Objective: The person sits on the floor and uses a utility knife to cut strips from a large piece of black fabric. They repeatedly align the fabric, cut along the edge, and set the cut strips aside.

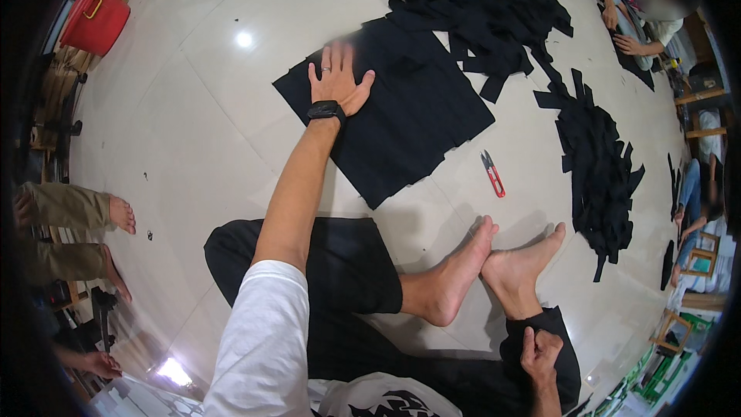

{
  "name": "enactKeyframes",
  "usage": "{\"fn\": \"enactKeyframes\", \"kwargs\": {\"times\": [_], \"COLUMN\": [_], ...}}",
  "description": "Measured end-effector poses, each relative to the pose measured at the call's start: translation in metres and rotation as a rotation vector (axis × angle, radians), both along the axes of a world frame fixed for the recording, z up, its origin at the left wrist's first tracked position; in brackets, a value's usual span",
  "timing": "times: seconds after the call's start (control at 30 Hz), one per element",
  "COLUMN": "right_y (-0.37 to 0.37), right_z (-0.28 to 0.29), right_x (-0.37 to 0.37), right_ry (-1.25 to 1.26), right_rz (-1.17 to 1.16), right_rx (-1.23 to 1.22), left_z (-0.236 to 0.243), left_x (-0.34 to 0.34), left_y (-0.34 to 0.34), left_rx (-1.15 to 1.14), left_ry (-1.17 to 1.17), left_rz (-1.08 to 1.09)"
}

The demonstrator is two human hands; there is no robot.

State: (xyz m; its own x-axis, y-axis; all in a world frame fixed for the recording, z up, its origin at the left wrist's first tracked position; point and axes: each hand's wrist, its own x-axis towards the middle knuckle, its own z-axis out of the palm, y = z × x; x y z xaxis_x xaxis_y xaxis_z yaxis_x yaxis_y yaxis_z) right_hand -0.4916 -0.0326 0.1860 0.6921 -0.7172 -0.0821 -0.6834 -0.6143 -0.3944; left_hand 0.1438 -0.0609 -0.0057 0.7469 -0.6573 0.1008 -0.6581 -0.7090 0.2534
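Observation:
My left hand (340, 85), a dark watch on its wrist, lies flat with fingers spread on the far left part of a stack of black fabric pieces (417, 120). The stack rests on the floor, its near edge uneven. Down at the lower right, my right hand (543, 351) is curled into a fist against the black trouser leg (567, 340) above my ankle. Whatever its fingers may hold is hidden. A pair of red-handled thread snips (492, 175) lies between the stack and my feet, touched by neither hand.
A large heap of black fabric strips (486, 8) spreads beyond the stack, and a smaller heap (594, 170) lies to the right. Another person (641, 23) handles dark cloth at the far right. Someone's bare feet (121, 215) stand at left, below a red bucket (96, 19).

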Motion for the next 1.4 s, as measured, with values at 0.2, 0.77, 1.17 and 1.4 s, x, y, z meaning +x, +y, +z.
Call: {"fn": "enactKeyframes", "kwargs": {"times": [0.2,0.77,1.17,1.4], "right_y": [0.008,-0.037,-0.066,-0.063], "right_z": [0.016,-0.046,-0.144,-0.129], "right_x": [-0.029,0.272,0.296,0.289], "right_ry": [0.098,-0.319,-0.006,-0.649], "right_rz": [0.029,0.064,-0.167,-0.405], "right_rx": [-0.087,0.435,0.765,1.247], "left_z": [0.005,0.001,0.009,0.010], "left_x": [-0.001,-0.034,-0.037,-0.038], "left_y": [-0.003,0.018,0.027,0.021], "left_rx": [0.062,0.059,0.029,0.030], "left_ry": [0.053,-0.052,-0.015,-0.008], "left_rz": [-0.003,-0.033,-0.018,-0.021]}}
